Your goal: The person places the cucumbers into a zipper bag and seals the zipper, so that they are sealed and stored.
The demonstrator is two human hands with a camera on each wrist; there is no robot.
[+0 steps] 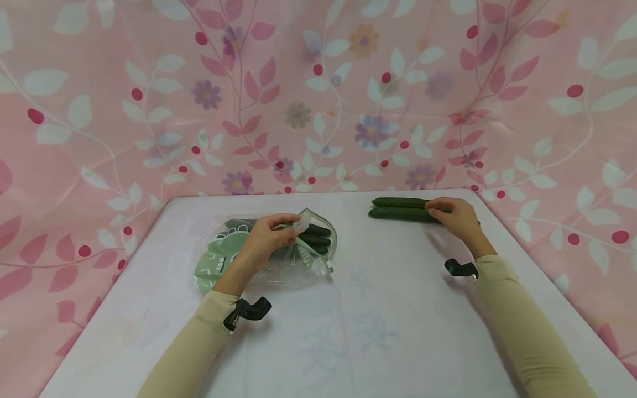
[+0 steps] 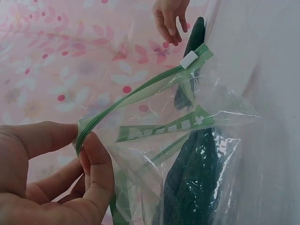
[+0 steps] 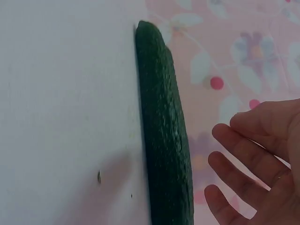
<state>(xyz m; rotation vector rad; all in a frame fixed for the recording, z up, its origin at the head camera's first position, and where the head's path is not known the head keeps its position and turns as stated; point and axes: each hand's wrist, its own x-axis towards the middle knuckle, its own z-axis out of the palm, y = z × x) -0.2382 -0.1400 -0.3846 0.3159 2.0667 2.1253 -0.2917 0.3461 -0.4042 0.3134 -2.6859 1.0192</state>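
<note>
My left hand (image 1: 262,241) pinches the green-edged rim of a clear zip bag (image 2: 159,83) between thumb and fingers, and the mouth gapes toward the right. Inside the bag lie several dark green cucumbers (image 1: 316,241), their ends showing at the opening. A white slider (image 2: 189,60) sits on the zip strip near the far corner. Two more cucumbers (image 1: 400,214) lie side by side at the back right of the table. Over their right part hovers my right hand (image 1: 456,218), fingers spread and slightly bent, with nothing held; in the right wrist view the fingertips (image 3: 219,131) are apart from the cucumber.
A white cloth covers the table (image 1: 378,331), with faint blue patterns on it. Pink floral fabric (image 1: 318,99) hangs behind and along both sides. Small dark specks (image 3: 99,176) lie on the cloth near the two loose cucumbers. Each wrist carries a black camera mount (image 1: 251,309).
</note>
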